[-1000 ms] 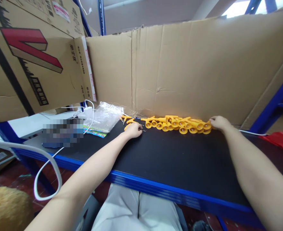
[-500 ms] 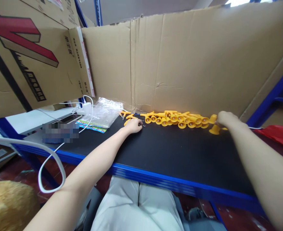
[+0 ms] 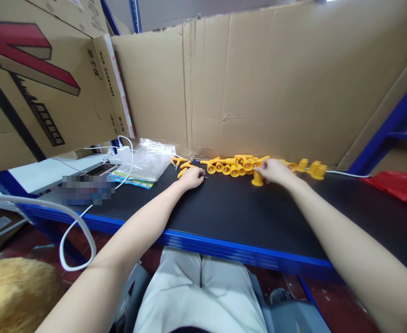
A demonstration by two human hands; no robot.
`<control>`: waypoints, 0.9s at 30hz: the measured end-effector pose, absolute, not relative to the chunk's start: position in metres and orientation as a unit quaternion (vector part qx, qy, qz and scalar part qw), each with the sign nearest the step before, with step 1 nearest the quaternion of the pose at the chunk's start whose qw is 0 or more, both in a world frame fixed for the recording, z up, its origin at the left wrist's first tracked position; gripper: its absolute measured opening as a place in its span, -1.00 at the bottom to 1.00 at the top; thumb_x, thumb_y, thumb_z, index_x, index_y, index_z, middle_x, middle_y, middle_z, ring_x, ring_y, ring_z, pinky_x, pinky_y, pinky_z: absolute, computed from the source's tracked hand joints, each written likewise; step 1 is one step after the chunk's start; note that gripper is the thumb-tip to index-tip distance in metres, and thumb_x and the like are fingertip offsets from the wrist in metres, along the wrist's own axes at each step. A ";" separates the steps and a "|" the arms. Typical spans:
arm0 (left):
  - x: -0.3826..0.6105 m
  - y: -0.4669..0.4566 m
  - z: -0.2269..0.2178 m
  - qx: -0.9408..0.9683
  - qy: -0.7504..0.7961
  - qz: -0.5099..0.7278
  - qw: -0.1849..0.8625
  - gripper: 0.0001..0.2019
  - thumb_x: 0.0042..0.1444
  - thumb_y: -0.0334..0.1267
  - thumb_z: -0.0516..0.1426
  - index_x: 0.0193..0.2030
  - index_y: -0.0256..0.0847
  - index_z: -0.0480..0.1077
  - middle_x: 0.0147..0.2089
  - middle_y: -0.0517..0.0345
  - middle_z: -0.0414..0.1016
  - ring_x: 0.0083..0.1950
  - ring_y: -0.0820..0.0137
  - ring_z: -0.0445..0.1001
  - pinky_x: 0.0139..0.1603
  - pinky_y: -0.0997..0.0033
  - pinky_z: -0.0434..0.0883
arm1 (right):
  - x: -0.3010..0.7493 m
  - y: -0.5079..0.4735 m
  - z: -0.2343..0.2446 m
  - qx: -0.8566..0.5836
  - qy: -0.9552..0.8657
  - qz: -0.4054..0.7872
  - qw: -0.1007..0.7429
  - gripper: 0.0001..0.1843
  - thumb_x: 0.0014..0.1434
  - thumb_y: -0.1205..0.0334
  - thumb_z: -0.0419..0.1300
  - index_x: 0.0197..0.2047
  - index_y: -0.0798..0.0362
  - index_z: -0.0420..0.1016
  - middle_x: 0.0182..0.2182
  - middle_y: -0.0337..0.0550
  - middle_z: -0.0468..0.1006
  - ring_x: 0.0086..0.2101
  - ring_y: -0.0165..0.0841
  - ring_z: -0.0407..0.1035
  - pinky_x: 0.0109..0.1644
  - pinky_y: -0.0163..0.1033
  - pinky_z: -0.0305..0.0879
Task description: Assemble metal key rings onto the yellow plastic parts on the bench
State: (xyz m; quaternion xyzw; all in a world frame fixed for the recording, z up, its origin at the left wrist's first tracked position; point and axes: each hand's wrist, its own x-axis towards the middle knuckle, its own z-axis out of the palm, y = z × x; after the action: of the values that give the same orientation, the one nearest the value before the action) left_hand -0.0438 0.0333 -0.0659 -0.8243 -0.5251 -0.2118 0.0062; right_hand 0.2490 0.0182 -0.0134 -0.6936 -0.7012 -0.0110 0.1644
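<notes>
My left hand (image 3: 193,178) rests on the black shelf top with its fingers curled closed. Whatever it may hold is hidden; a short bit of metal chain (image 3: 206,176) shows by the fingertips. Beside it lie several yellow branched pieces (image 3: 185,165) with small chains. My right hand (image 3: 274,171) pinches the top of a yellow bell-shaped piece (image 3: 258,180), its wide rim down, just in front of a row. That row of yellow bell-ended pieces (image 3: 235,171) lies along the cardboard, open ends toward me. To the right, several yellow bell-shaped pieces (image 3: 318,171) stand rim down.
A tall cardboard sheet (image 3: 258,88) backs the black shelf (image 3: 224,208), which has a blue front edge (image 3: 231,252). Clear plastic bags (image 3: 151,159), a white charger (image 3: 123,155) with cables and a phone (image 3: 101,170) lie left. Red plastic (image 3: 400,189) lies right.
My right hand has moved left from the right end of the row to its middle. Yellow bell-shaped pieces now stand at the right, where it was. My left hand has stayed put.
</notes>
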 end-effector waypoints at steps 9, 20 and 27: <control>-0.038 0.025 -0.057 -0.827 -0.503 -0.250 0.014 -0.70 0.02 -0.35 0.03 -0.10 -0.25 0.43 -0.12 0.04 0.48 -0.12 0.36 0.44 -0.04 0.42 0.36 | 0.238 0.023 -0.040 -0.603 -0.752 0.068 0.257 -0.72 -0.02 0.03 0.20 -0.41 0.08 0.31 -0.50 -0.21 0.43 -0.49 -0.41 0.31 -0.40 -0.32 0.19; -0.057 0.013 -0.043 -0.714 -0.690 -0.119 -0.015 -0.52 -0.06 -0.37 0.04 0.07 -0.06 0.34 0.21 -0.09 0.24 0.25 -0.03 0.11 0.11 -0.24 0.11 | 0.235 0.026 -0.050 -0.527 -0.827 -0.013 0.195 -0.69 0.00 -0.01 0.16 -0.49 0.07 0.28 -0.43 -0.15 0.42 -0.42 -0.36 0.29 -0.37 -0.29 0.17; -0.060 0.019 -0.043 -0.769 -0.622 -0.143 -0.044 -0.70 -0.05 -0.27 0.07 -0.15 -0.20 0.47 -0.01 -0.03 0.46 0.01 0.19 0.38 -0.01 0.29 0.33 | 0.235 0.018 -0.038 -0.530 -0.831 0.001 0.166 -0.77 -0.01 0.11 0.20 -0.34 0.08 0.33 -0.38 -0.12 0.48 -0.40 -0.33 0.34 -0.36 -0.29 0.19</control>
State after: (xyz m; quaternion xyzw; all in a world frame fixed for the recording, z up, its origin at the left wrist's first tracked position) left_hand -0.0597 0.0193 -0.0427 -0.7686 -0.6220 -0.1427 -0.0444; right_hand 0.2352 0.0184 -0.0379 -0.5304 -0.8314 0.0006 0.1655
